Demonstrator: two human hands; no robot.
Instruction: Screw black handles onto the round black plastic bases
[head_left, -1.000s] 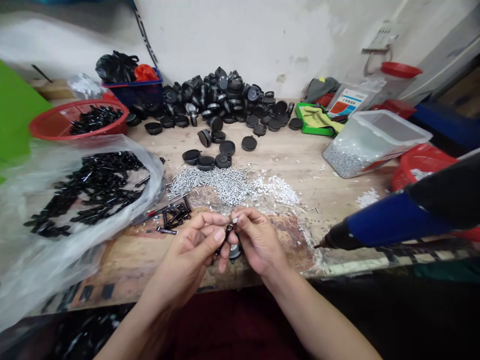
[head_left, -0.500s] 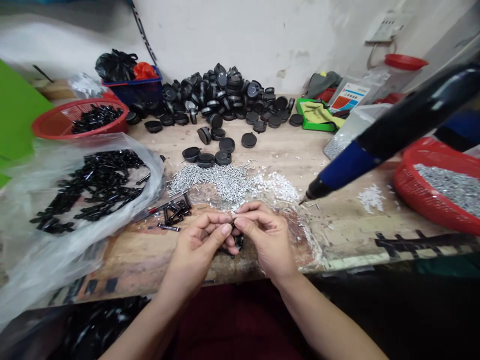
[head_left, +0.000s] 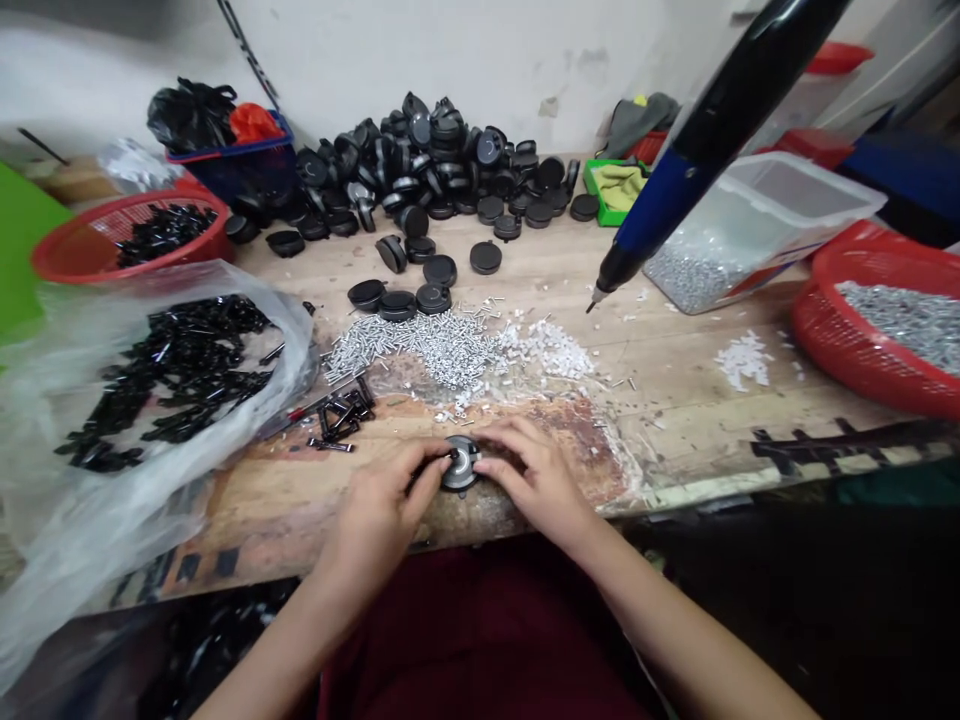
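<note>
My left hand (head_left: 386, 500) and my right hand (head_left: 536, 475) rest on the wooden bench near its front edge, pinched from both sides on a small round black and grey part (head_left: 459, 463). The fingertips of both hands touch the part's rim and a small piece at its middle. Just beyond lies a heap of small silver screws (head_left: 431, 348) and a few loose black clips (head_left: 341, 418). A blue and black power screwdriver (head_left: 694, 150) hangs in the air to the upper right, tip pointing down at the bench.
A clear plastic bag with black clips (head_left: 169, 365) lies at left, a red basket (head_left: 124, 240) behind it. A pile of round black caps (head_left: 435, 180) fills the back. At right stand a clear tub of screws (head_left: 739, 235) and a red basket of screws (head_left: 881, 325).
My hands have dropped from mid-air onto the bench, pressing the round part down. The hanging screwdriver has swung up and away to the right.
</note>
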